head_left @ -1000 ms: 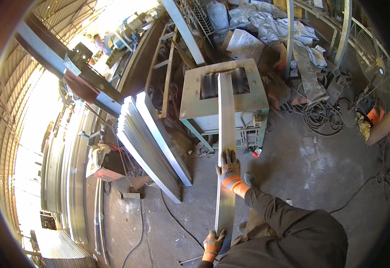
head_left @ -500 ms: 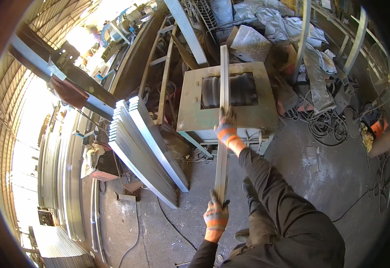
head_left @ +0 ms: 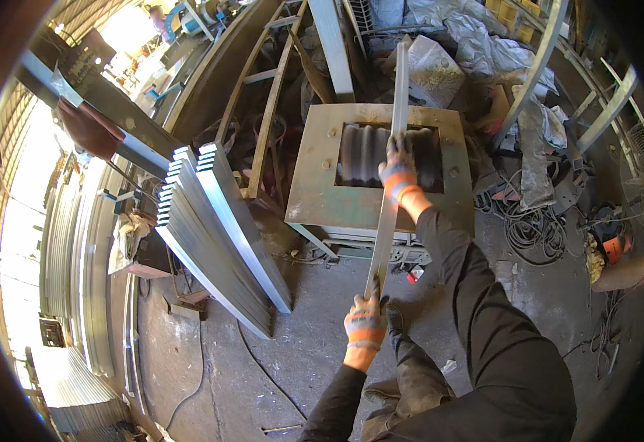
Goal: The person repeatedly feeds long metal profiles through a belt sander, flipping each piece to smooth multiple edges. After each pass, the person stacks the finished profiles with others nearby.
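Note:
A long, pale metal bar (head_left: 387, 236) with a squarish section reaches away from me, across the top of a low metal machine (head_left: 310, 202). A dark, streaked roller-like surface (head_left: 364, 152) shows in the machine's rectangular opening, and the bar crosses right of its middle. At the bar's near end, my left hand (head_left: 366, 324), in a grey and orange glove, is closed around it. My right hand (head_left: 399, 171), gloved alike, grips the bar farther up, beside the opening's near edge. Whether the bar touches the roller-like surface, I cannot tell.
Several metal profiles (head_left: 219, 250) lean in a stack left of the machine. Coiled cables (head_left: 536, 232) lie on the floor at the right, near an orange and black tool (head_left: 615, 247). Behind the machine stands a post (head_left: 331, 51); a thin cable (head_left: 263, 368) crosses the floor.
Both hands and the bar have moved away from me, farther over the machine. The bar now crosses the opening more to the right. My view has shifted slightly.

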Motion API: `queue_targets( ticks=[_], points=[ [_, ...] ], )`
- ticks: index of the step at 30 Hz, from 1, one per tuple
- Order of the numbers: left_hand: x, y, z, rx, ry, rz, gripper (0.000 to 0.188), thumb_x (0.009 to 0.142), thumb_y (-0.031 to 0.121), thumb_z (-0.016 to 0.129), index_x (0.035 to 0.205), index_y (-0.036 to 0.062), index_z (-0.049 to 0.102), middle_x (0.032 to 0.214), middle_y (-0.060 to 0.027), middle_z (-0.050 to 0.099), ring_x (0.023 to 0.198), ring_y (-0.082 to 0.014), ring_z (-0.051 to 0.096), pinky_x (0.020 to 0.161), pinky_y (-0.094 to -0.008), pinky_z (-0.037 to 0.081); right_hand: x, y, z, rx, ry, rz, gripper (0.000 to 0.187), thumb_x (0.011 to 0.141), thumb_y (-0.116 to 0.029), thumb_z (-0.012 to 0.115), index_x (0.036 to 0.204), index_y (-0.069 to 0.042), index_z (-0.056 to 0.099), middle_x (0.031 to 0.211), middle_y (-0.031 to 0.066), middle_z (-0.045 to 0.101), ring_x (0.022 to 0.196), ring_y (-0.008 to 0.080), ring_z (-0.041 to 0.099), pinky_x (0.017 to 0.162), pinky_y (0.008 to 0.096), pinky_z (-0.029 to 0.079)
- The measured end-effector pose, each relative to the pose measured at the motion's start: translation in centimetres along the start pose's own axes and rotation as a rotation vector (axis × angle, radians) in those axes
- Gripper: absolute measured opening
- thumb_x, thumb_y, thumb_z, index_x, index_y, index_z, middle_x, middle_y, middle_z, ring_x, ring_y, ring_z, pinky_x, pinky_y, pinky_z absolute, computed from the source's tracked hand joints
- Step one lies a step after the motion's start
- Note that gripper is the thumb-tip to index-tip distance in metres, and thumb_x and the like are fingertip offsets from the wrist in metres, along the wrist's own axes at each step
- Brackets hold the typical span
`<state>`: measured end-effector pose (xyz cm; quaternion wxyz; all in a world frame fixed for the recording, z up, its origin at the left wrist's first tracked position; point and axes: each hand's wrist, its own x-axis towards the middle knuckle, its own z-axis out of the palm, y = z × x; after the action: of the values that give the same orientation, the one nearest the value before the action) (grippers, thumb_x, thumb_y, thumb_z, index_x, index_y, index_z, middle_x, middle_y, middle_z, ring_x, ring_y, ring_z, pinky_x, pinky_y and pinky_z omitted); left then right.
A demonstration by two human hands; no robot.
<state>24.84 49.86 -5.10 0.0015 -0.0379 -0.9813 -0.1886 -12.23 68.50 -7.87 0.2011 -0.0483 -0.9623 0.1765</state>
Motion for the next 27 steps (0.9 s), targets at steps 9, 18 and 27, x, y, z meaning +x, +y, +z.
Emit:
queue_targets(
  ticks=[9,18,27],
  points=[
    [-30.8,-6.7,-4.1,0.029,-0.057,-0.044,0.085,0.102,0.042,0.084,0.177,0.0253,0.049,0.101,-0.0214,0.075,0.074,-0.0445,0.077,0.06,-0.0569,0.061,-28.9,-9.7,-11.0,0.067,-0.157,-0.03,0.095,0.094,-0.024,0.072,0.173,0.014,0.037,0.187,0.0354,0.022,0.174,0.0568,0.019,0.146,0.0531,0.02],
    [-57.6,-11.8,-14.0,0.193,0.022,-0.018,0.08,0.105,0.043,0.082,0.176,0.0266,0.05,0.099,-0.0155,0.075,0.069,-0.0396,0.074,0.057,-0.0539,0.055,-55.2,-19.3,-18.6,0.577,-0.076,0.103,0.109,0.084,-0.015,0.075,0.179,0.009,0.027,0.186,0.0369,0.022,0.175,0.0554,0.018,0.147,0.0532,0.016],
    [-57.8,-13.4,-18.4,0.211,0.472,0.018,0.061,0.103,0.035,0.084,0.156,0.0125,0.066,0.115,-0.0175,0.074,0.09,-0.0419,0.076,0.074,-0.0567,0.059,-49.7,-30.6,-26.6,0.949,-0.035,0.277,0.102,0.077,-0.014,0.09,0.168,-0.001,0.046,0.138,0.0256,0.073,0.125,0.0426,0.074,0.11,0.0488,0.062]
  ],
)
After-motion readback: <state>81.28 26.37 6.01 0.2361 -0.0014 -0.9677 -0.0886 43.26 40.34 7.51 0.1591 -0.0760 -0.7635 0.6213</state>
